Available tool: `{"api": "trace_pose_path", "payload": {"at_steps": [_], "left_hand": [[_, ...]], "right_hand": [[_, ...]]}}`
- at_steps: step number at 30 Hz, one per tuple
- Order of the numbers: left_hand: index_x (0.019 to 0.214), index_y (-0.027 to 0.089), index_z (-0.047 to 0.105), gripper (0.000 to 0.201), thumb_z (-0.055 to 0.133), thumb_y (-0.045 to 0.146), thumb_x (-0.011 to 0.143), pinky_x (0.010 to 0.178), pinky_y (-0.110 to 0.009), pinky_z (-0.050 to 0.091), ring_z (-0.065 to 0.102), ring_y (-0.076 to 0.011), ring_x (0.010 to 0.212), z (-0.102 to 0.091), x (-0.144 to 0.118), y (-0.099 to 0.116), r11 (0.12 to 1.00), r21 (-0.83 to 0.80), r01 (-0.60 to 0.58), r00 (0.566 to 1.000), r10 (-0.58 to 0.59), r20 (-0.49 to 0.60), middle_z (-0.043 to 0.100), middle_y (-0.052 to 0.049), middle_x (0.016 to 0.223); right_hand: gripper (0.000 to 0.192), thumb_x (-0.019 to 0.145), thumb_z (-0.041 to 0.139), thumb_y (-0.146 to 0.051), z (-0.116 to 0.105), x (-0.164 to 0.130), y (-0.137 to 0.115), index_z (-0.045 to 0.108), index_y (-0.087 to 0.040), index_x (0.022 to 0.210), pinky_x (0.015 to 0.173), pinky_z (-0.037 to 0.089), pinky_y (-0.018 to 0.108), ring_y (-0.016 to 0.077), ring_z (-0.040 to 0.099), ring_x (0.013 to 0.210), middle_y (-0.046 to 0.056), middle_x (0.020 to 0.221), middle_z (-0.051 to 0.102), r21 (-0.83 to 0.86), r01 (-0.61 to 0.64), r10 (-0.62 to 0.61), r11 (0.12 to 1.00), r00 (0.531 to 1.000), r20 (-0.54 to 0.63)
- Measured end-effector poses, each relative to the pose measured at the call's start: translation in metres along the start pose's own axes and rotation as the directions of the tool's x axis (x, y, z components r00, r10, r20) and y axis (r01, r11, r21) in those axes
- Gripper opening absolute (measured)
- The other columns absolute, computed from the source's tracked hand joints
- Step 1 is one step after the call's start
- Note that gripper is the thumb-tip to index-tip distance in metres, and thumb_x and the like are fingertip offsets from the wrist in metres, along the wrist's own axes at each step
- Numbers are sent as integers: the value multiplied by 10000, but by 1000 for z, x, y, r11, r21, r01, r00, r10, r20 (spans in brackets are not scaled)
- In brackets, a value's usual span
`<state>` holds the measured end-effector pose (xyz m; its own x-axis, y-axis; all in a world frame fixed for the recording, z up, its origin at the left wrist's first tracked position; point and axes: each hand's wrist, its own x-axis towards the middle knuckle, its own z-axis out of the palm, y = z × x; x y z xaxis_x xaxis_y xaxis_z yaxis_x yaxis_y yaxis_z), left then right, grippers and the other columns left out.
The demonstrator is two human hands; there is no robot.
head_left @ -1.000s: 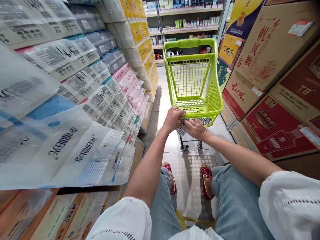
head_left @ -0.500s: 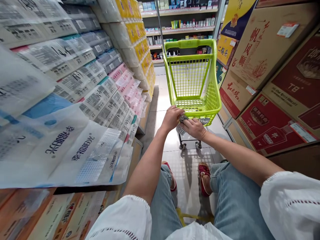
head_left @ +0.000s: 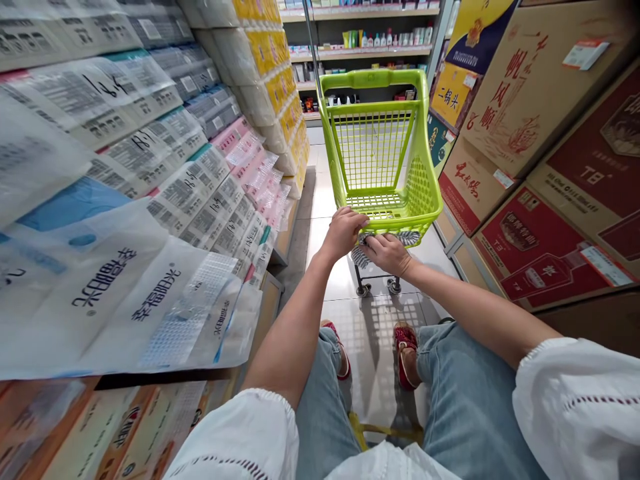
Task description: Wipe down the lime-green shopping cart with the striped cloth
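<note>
A lime-green plastic shopping cart (head_left: 424, 160) stands before my knees, its near end facing me. My left hand (head_left: 345, 230) is closed on the left of the cart's near rim, fingers curled over the edge. Just right of it, my right hand (head_left: 386, 253) is closed on a grey-and-white striped cloth (head_left: 409, 237), pressed against the near end below the rim. Part of the cloth hangs out beneath my fingers, between the two hands. The fingertips of my right hand are partly hidden. The cart's basket shows bare mesh.
Stacked packs in plastic wrap (head_left: 150, 267) fill the left side, with yellow-and-white packs (head_left: 270, 87) beyond. Cardboard cartons (head_left: 510, 100) line the right. Shelves of bottles (head_left: 380, 40) close off the far end. A tiled floor (head_left: 325, 193) runs between; my feet stand behind the cart.
The view has shifted slightly, so the cart sits a little further left and higher in the picture. Both hands keep their holds, with only a slight shift at the rim.
</note>
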<state>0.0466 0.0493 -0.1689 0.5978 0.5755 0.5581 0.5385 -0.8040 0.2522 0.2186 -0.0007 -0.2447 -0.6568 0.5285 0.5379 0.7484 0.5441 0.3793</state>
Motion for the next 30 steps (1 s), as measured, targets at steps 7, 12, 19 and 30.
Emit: {"api": "trace_pose_path", "payload": {"at_steps": [7,12,19,30], "left_hand": [[918,200,662,267,396,184,893,883,-367,383,534,-191,830,-1,-3,0,1000,-5,9,1000,-9,11,690,-36,867],[909,199,663,247,417,199,886,858,-360,389,540,-190,830,-3,-5,-7,1000,-23,3,1000,-3,2,698,-32,876],[893,204,664,275,389,217,906,898,-368,380,557,-184,818,-5,-5,-11,999,-47,6,1000,-6,5,705,-24,883],[907,217,668,260,411,187,880,968,-374,361,575,-182,869,-7,-3,-19,999,-39,34,999,-34,12,709,-20,919]], "right_hand": [[277,960,366,-213,-14,-11,9,606,-207,1097,717,290,310,157,533,865,60,1010,653,57,28,-32,998,997,75],[286,951,407,-247,-39,4,30,574,-239,1183,768,297,327,169,528,943,70,1161,619,18,-96,98,995,987,-125],[266,938,435,-246,-10,-7,25,611,-268,1137,739,291,319,160,528,885,54,1046,648,59,-46,53,997,993,-105],[267,945,395,-217,-7,-10,27,596,-228,1121,751,283,322,161,528,860,46,1041,655,22,12,-11,1000,1000,-13]]}}
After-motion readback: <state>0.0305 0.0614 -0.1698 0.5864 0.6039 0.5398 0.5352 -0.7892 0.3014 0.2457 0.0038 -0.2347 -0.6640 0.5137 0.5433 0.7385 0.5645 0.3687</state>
